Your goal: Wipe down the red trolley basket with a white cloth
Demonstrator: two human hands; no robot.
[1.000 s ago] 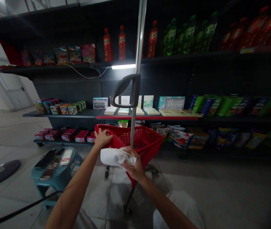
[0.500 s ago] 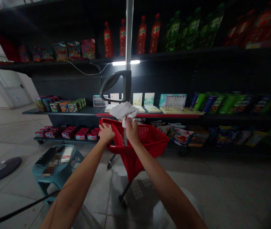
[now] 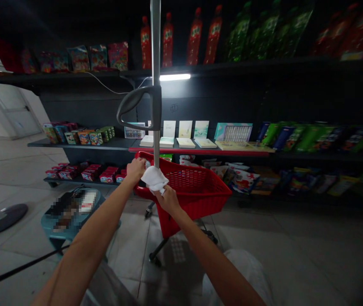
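Note:
A small red shopping cart [image 3: 197,204] on wheels stands in front of me, with a perforated basket wall. A metal pole [image 3: 156,46] with a grey looped handle [image 3: 157,108] rises in front of the shelves, its lower end hidden behind a white cloth [image 3: 155,177]. My right hand [image 3: 169,199] is closed on this cloth at the near end of the cart. My left hand [image 3: 135,170] is closed over the cart's left rim, beside the cloth; its fingertips are partly hidden.
Dark shelves behind hold red bottles [image 3: 195,36], green bottles [image 3: 239,34], books [image 3: 186,142], small boxes [image 3: 95,137] and snack bags [image 3: 243,178]. To the left stand a teal stool [image 3: 53,231] with blurred items on it and a round pole base [image 3: 2,221]. A black cable [image 3: 18,270] crosses lower left.
My right hand has brought the cloth down and left, from beneath the grey handle to the cart's near rim. My left hand has shifted slightly up and left. The pole appears farther left.

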